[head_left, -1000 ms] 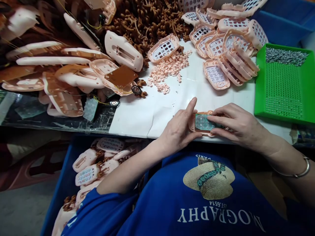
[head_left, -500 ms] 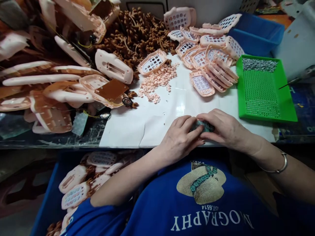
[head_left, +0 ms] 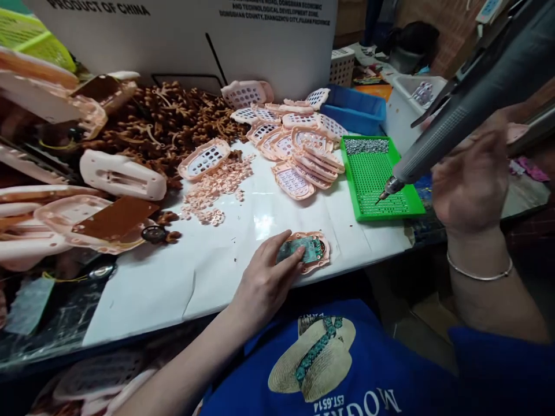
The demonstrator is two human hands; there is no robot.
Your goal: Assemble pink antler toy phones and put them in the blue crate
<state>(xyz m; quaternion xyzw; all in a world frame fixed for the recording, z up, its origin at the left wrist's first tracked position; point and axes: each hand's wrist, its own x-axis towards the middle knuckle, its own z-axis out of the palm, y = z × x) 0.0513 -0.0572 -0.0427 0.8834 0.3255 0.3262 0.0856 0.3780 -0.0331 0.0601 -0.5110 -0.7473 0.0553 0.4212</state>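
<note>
The pink plastic shell with a green circuit board set in it (head_left: 310, 251) lies flat near the front edge of the white-covered table (head_left: 225, 254). My left hand (head_left: 264, 277) rests on it with fingers stretched out, the tips pressing on the board's near end rather than gripping. My right hand (head_left: 470, 179) is raised off to the right, curled round the grey electric screwdriver (head_left: 455, 115), whose bit hangs over the green perforated plastic tray (head_left: 368, 173). Beyond the shell lie scattered small pink plastic rings (head_left: 212, 193) and a stack of pink keypad covers (head_left: 303, 153).
</note>
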